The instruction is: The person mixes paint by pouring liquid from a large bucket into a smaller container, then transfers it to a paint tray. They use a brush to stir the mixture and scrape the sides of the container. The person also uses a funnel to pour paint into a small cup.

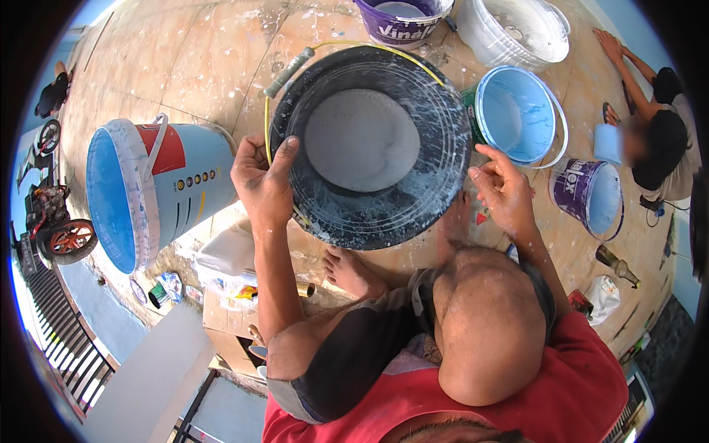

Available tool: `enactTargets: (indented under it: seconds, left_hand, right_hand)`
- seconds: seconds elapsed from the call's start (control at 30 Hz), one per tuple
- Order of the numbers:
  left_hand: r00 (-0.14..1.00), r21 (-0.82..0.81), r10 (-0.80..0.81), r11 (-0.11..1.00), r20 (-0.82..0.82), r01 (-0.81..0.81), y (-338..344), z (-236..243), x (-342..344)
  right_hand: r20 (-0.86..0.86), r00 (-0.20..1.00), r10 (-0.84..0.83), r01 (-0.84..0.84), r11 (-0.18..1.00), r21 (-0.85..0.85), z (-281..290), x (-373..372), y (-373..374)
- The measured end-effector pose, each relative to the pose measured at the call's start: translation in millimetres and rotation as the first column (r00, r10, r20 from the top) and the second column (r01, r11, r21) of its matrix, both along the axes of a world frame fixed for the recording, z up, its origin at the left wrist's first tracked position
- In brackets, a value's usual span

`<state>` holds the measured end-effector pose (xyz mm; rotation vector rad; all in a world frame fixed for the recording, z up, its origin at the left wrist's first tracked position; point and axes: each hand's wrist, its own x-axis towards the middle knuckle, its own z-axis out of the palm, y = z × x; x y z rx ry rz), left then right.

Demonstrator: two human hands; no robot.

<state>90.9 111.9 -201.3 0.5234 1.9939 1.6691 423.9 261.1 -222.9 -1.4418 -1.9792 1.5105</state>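
A black bucket [436, 177], splashed with pale paint, stands before me with greyish-white liquid [362, 140] in its bottom. Its yellow wire handle [347, 43] with a grey grip lies along the far rim. My left hand [267, 177] is closed on the bucket's left rim, thumb over the edge. Beside the right rim is my right hand [506, 188], its fingers loosely bent and apart, with nothing seen in them. Whether its fingertips touch the rim I cannot tell. Just beyond that hand is a light-blue-lined bucket [509, 122] with a white handle.
A large light-blue bucket [199, 181] lies tipped at left. Purple buckets [572, 184] [399, 26] and a whitish tub [509, 33] stand right and far. A person [665, 133] sits at right by a blue container [608, 144]. A motorcycle [59, 229] is far left.
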Motion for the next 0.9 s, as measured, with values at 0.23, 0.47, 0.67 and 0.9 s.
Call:
enactTargets:
  seconds: [0.23, 0.47, 0.67, 0.9]
  left_hand:
    - [0.994, -0.002, -0.034, 0.999, -0.103, 0.034, 3, 17, 10]
    - [0.971, -0.046, -0.086, 0.996, -0.221, 0.078, 24, 20, 21]
    - [0.967, -0.066, -0.058, 0.997, -0.248, 0.043, 18, 20, 22]
    - [0.958, -0.116, -0.07, 0.993, -0.277, 0.039, 24, 26, 26]
  right_hand:
    - [-0.008, 0.928, 0.373, -0.332, 0.835, 0.438, -4, -44, -5]
    - [0.39, 0.443, 0.807, -0.725, 0.066, 0.686, -112, -181, -14]
    - [0.384, 0.584, 0.715, -0.758, 0.311, 0.573, -139, -197, 22]
    - [0.73, 0.402, 0.553, -0.846, 0.528, 0.066, -122, -171, -3]
